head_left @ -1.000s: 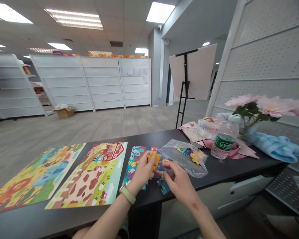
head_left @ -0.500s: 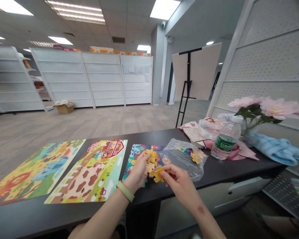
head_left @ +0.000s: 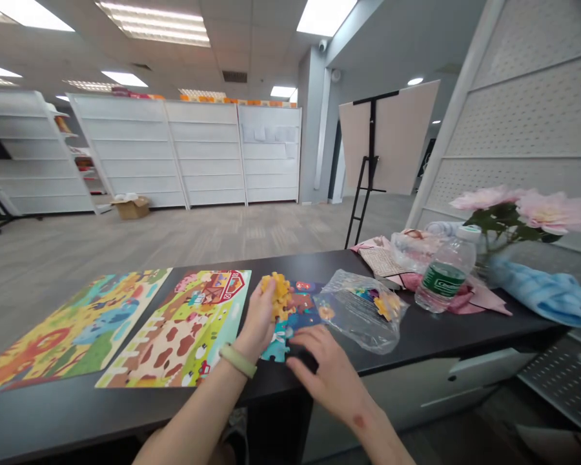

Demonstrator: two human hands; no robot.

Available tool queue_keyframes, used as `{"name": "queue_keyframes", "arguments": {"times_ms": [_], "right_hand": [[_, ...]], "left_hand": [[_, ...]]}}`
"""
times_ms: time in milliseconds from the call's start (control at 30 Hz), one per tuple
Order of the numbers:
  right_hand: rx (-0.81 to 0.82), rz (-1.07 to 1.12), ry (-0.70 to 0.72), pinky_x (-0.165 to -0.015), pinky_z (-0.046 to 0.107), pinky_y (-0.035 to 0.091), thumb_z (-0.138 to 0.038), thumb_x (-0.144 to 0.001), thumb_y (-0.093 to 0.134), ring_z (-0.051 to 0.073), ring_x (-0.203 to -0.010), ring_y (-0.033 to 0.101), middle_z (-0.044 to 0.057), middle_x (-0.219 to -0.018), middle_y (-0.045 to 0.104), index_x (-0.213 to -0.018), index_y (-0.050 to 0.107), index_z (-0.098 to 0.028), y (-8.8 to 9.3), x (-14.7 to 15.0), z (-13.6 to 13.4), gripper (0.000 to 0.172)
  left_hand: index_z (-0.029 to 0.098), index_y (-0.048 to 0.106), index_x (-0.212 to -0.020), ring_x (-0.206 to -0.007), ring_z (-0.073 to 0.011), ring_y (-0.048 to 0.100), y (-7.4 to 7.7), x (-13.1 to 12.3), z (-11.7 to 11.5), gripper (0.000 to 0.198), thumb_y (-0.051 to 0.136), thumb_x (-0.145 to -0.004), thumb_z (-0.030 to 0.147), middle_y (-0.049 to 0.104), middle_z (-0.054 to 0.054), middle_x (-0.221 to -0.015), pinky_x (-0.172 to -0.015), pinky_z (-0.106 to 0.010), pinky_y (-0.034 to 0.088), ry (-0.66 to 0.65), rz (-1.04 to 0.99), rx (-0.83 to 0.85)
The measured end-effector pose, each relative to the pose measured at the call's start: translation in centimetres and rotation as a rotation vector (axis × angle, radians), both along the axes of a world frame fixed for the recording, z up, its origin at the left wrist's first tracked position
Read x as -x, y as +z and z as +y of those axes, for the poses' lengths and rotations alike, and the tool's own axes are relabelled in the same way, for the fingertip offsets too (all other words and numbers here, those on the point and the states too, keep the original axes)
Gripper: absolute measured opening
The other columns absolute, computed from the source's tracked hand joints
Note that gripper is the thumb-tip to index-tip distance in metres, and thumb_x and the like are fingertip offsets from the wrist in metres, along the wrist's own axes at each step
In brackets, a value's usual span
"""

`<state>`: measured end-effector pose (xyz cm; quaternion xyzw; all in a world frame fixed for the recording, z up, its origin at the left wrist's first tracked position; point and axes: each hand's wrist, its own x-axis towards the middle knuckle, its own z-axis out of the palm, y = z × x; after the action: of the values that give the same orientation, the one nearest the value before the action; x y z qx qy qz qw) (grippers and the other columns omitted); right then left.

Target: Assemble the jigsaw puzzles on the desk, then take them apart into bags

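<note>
My left hand (head_left: 256, 320) is closed around a bunch of yellow jigsaw puzzle pieces (head_left: 279, 296), held above a partly assembled blue jigsaw puzzle (head_left: 304, 309). Part of that puzzle is hidden behind the hand and the pieces. Close to its lower right edge, my right hand (head_left: 326, 371) has its fingers bent and its thumb apart, with nothing seen between them. Teal puzzle pieces (head_left: 275, 351) lie just left of the right fingertips. Beyond the right hand is a clear plastic bag (head_left: 356, 323) with more puzzle pieces (head_left: 387, 306) in or on it.
Left of the hands lie a farm picture sheet (head_left: 184, 329) and a yellow animal picture sheet (head_left: 77, 332). On the right stand a water bottle (head_left: 445, 274) and pink flowers (head_left: 542, 210), beside a blue cloth (head_left: 545, 290). The dark table's (head_left: 53, 410) front edge runs below my hands.
The yellow puzzle piece is gone from my right hand, which has moved down with its fingers apart. My left hand has shifted left and up, and its yellow pieces now show as one bunch.
</note>
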<state>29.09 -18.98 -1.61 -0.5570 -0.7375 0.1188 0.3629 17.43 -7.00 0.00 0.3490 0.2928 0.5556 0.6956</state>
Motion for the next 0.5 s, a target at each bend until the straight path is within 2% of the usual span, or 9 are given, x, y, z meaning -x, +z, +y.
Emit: {"name": "queue_keyframes", "arguments": {"times_ms": [33,100,200,300,400,500], "right_hand": [[0.007,-0.060,0.061,-0.105,0.041,0.041,-0.033,-0.086,0.066,0.027,-0.122,0.054,0.008,-0.128,0.066,-0.117,0.067,-0.023,0.0,0.7,-0.2,0.033],[0.042,-0.150,0.130,-0.113,0.047,0.032,-0.037,-0.084,0.068,0.030,-0.136,0.043,0.007,-0.143,0.056,-0.130,0.061,-0.026,-0.2,1.8,-0.6,0.048],[0.087,-0.211,0.137,-0.115,0.048,0.028,-0.044,-0.088,0.062,0.029,-0.140,0.039,0.007,-0.149,0.051,-0.137,0.055,-0.026,-0.5,2.7,-0.8,0.053],[0.103,-0.240,0.153,-0.117,0.047,0.025,-0.047,-0.090,0.059,0.029,-0.143,0.034,0.007,-0.155,0.042,-0.147,0.043,-0.026,-0.8,3.1,-0.9,0.063],[0.092,-0.246,0.175,-0.117,0.046,0.027,-0.041,-0.092,0.059,0.028,-0.141,0.037,0.006,-0.151,0.048,-0.143,0.048,-0.026,-0.9,3.6,-0.9,0.054],[0.090,-0.225,0.108,-0.106,0.042,0.039,-0.028,-0.090,0.062,0.026,-0.124,0.052,0.006,-0.126,0.066,-0.111,0.066,-0.023,-0.6,3.7,-1.2,0.023]], "left_hand": [[0.016,0.060,-0.096,-0.061,-0.0140,0.067,0.2,0.6,0.7,0.024,0.065,-0.088,0.038,0.070,-0.002,-0.079,-0.059,-0.024,0.054,0.060,-0.025,0.019],[0.015,0.061,-0.096,-0.063,-0.0133,0.068,0.4,1.7,1.8,0.019,0.062,-0.091,0.033,0.071,-0.002,-0.080,-0.061,-0.023,0.054,0.144,-0.062,0.036],[0.014,0.062,-0.097,-0.065,-0.0121,0.069,0.6,2.4,2.4,0.017,0.060,-0.092,0.030,0.072,-0.004,-0.083,-0.060,-0.021,0.052,0.189,-0.092,0.064],[0.014,0.063,-0.097,-0.060,-0.0116,0.066,0.9,2.3,2.2,0.018,0.059,-0.092,0.031,0.072,-0.004,-0.081,-0.055,-0.020,0.050,0.168,-0.091,0.056],[0.014,0.062,-0.097,-0.058,-0.0120,0.065,1.0,2.2,1.9,0.018,0.060,-0.091,0.031,0.072,-0.003,-0.079,-0.052,-0.021,0.047,0.165,-0.084,0.027],[0.014,0.062,-0.095,-0.057,-0.0123,0.065,1.1,2.4,1.8,0.019,0.061,-0.090,0.033,0.071,-0.003,-0.076,-0.053,-0.021,0.048,0.178,-0.078,-0.007]]}}
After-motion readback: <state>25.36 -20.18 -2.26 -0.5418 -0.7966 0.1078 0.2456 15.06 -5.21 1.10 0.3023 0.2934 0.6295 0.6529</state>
